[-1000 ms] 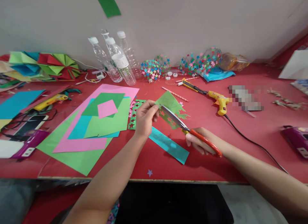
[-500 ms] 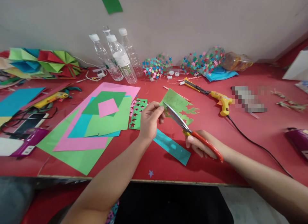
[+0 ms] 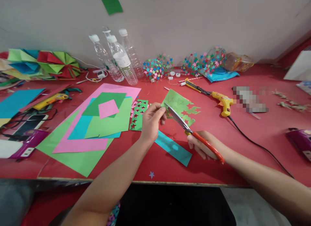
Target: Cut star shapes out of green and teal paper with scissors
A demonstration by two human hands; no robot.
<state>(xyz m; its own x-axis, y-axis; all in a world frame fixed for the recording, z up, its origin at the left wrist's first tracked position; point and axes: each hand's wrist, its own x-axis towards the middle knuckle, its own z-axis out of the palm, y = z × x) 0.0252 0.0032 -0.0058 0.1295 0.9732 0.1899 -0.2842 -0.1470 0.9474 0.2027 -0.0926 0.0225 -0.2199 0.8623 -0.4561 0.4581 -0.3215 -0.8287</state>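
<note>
In the middle of the head view my left hand (image 3: 153, 119) pinches the left edge of a light green paper (image 3: 173, 101). The paper's right side is ragged with cut-out gaps, and faint pencil lines show on it. My right hand (image 3: 204, 145) is wrapped round the handles of red-handled scissors (image 3: 178, 117). Their blades reach up and left across the paper, tips close to my left fingertips. Below the paper lies a blue paper strip (image 3: 173, 149). Left of my left hand is a green sheet with star-shaped holes (image 3: 139, 114).
Stacked coloured sheets (image 3: 80, 144) lie left on the red table (image 3: 136, 161). Clear plastic bottles (image 3: 125, 62) stand by the wall beside star-covered balls (image 3: 155, 69). On the right are a yellow glue gun (image 3: 224, 103) and its cord. A small star (image 3: 152, 175) lies near the front edge.
The whole view has shifted very slightly. Both hands, the scissors and the green paper keep nearly the same positions.
</note>
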